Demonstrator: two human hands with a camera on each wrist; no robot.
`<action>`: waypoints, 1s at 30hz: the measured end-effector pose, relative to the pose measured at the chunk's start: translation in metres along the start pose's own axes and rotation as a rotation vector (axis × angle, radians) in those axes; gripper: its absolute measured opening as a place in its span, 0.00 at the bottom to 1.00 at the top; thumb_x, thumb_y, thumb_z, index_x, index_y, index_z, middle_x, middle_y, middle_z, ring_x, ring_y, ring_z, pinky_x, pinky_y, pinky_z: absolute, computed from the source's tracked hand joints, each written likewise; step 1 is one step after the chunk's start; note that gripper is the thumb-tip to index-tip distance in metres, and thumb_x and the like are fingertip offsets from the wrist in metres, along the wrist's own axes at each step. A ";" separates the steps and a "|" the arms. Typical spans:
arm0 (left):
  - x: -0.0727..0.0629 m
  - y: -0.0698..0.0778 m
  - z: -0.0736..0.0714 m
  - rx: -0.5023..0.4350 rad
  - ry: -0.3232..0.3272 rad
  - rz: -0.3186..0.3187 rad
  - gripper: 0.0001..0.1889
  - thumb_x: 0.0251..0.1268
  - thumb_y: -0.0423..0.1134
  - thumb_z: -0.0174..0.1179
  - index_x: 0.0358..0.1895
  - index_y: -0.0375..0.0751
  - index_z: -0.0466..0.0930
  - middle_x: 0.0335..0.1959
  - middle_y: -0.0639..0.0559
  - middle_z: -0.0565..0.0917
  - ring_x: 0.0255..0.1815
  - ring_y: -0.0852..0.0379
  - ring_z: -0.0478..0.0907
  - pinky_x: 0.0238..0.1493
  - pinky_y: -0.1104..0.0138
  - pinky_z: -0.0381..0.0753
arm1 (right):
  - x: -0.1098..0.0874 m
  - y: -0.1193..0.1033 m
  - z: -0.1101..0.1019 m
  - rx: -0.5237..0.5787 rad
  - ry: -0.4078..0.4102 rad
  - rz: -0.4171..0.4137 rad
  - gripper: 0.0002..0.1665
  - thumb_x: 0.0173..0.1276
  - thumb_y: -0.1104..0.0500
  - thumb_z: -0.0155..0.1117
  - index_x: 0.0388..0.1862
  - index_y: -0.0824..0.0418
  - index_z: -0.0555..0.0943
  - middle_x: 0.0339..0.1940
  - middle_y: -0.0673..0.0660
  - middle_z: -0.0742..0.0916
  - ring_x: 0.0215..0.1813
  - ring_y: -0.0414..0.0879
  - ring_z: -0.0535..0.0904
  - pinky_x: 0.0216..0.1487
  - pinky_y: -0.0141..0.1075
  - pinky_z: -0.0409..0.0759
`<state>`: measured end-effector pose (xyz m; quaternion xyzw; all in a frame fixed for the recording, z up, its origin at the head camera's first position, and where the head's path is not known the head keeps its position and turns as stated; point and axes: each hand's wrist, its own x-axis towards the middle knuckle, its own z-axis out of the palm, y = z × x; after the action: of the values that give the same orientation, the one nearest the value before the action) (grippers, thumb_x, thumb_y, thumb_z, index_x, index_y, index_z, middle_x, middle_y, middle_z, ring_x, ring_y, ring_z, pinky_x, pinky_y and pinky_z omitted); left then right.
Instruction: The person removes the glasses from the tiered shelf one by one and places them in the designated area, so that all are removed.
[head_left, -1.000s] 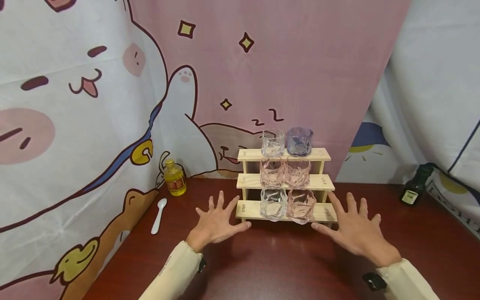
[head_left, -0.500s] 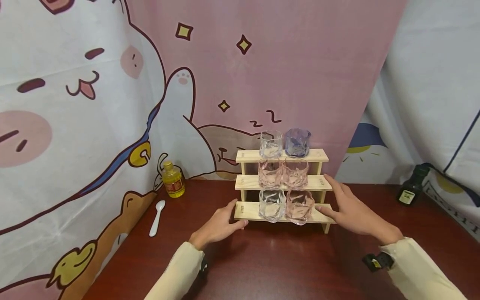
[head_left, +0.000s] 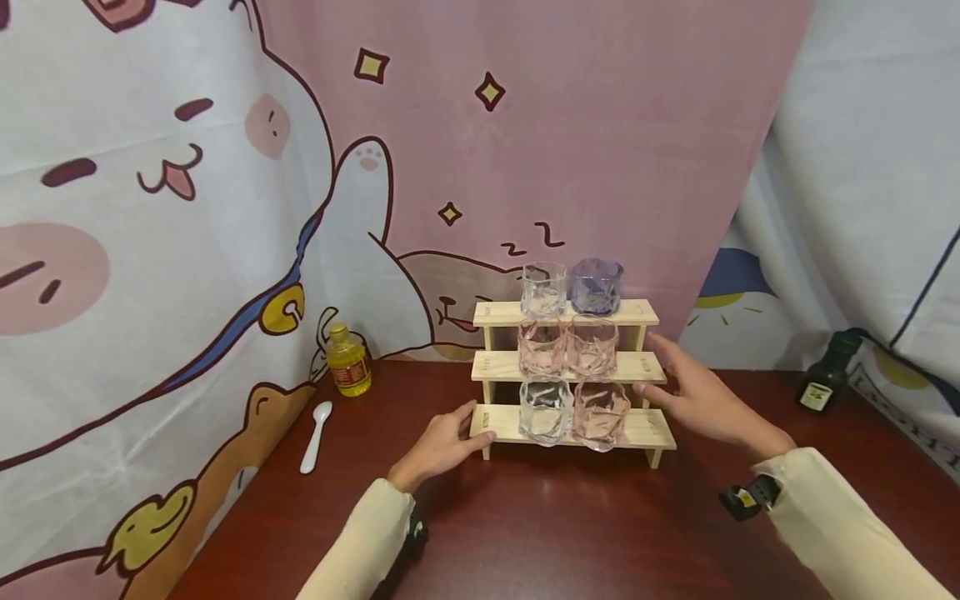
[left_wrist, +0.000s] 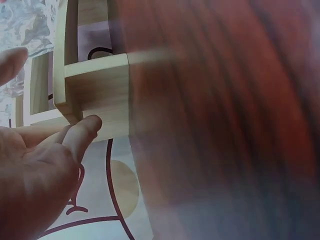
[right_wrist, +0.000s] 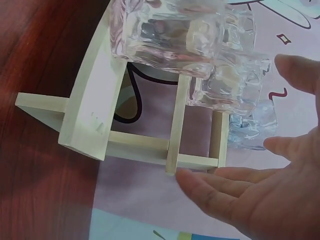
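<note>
A three-tier wooden rack (head_left: 495, 425) stands on the table, bearing several wavy glass cups. A clear and a bluish-purple cup (head_left: 596, 287) are on top, two pink cups (head_left: 592, 346) in the middle, and a clear cup (head_left: 546, 412) and a pink one (head_left: 600, 414) at the bottom. My left hand (head_left: 442, 446) touches the left end of the bottom shelf (left_wrist: 97, 70) with extended fingers (left_wrist: 82, 135), thumb apart in front. At the right end, my right hand (head_left: 701, 400) reaches the middle shelf (right_wrist: 177, 120), its fingers (right_wrist: 205, 192) at the shelf's edge.
A yellow bottle (head_left: 348, 362) stands at the back left, with a white spoon (head_left: 317, 437) in front of it. A dark green bottle (head_left: 828, 371) is at the far right. Printed cloth (head_left: 600, 125) hangs close behind the rack.
Both hands have come in from spread-out positions to the rack's ends. The right hand then rises from the bottom shelf to the middle one. The cups keep their places on the rack.
</note>
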<state>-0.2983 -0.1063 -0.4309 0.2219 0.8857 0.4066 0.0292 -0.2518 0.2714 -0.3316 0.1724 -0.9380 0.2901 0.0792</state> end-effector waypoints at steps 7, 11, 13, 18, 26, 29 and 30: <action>0.006 -0.005 -0.001 -0.018 -0.033 -0.025 0.43 0.68 0.48 0.65 0.75 0.23 0.56 0.71 0.30 0.69 0.69 0.43 0.75 0.65 0.52 0.76 | 0.009 -0.002 -0.008 0.035 -0.012 0.077 0.51 0.77 0.40 0.54 0.83 0.62 0.41 0.79 0.77 0.57 0.72 0.78 0.62 0.63 0.69 0.69; 0.010 -0.005 -0.002 -0.035 -0.034 -0.043 0.44 0.66 0.45 0.68 0.75 0.23 0.55 0.72 0.29 0.68 0.69 0.42 0.74 0.65 0.52 0.76 | 0.016 -0.004 -0.015 0.070 -0.022 0.113 0.52 0.77 0.37 0.51 0.84 0.59 0.38 0.78 0.78 0.57 0.73 0.77 0.60 0.64 0.69 0.67; 0.012 -0.004 -0.002 -0.039 -0.036 -0.059 0.44 0.65 0.44 0.68 0.75 0.23 0.55 0.72 0.29 0.68 0.69 0.41 0.74 0.65 0.52 0.76 | 0.020 -0.005 -0.018 0.080 -0.020 0.109 0.52 0.78 0.38 0.51 0.84 0.59 0.38 0.77 0.80 0.57 0.73 0.77 0.60 0.64 0.69 0.67; 0.015 -0.002 -0.002 -0.043 -0.035 -0.088 0.43 0.64 0.42 0.70 0.75 0.24 0.57 0.73 0.29 0.67 0.70 0.40 0.73 0.66 0.52 0.75 | 0.029 -0.007 -0.024 0.077 -0.002 0.088 0.49 0.79 0.41 0.51 0.83 0.60 0.40 0.77 0.80 0.58 0.73 0.77 0.61 0.63 0.70 0.67; 0.017 0.001 -0.002 -0.009 -0.012 -0.107 0.41 0.63 0.39 0.70 0.73 0.22 0.60 0.70 0.28 0.70 0.69 0.40 0.74 0.64 0.53 0.77 | 0.043 -0.013 -0.034 0.106 -0.021 0.074 0.51 0.78 0.39 0.51 0.84 0.59 0.39 0.79 0.77 0.56 0.75 0.75 0.60 0.64 0.69 0.68; 0.017 0.004 -0.002 0.022 -0.011 -0.112 0.40 0.62 0.38 0.70 0.72 0.22 0.62 0.70 0.29 0.71 0.68 0.41 0.75 0.63 0.53 0.78 | 0.048 -0.014 -0.038 0.127 -0.028 0.069 0.50 0.78 0.42 0.52 0.84 0.59 0.39 0.79 0.78 0.56 0.75 0.75 0.60 0.64 0.69 0.68; 0.018 0.005 -0.002 0.032 -0.011 -0.113 0.40 0.62 0.38 0.70 0.72 0.22 0.63 0.69 0.29 0.71 0.68 0.41 0.75 0.63 0.53 0.78 | 0.049 -0.015 -0.039 0.132 -0.029 0.069 0.49 0.78 0.42 0.52 0.84 0.59 0.40 0.78 0.78 0.56 0.75 0.75 0.59 0.64 0.69 0.68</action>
<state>-0.3129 -0.0979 -0.4240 0.1741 0.9030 0.3890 0.0535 -0.2903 0.2687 -0.2795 0.1488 -0.9233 0.3513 0.0442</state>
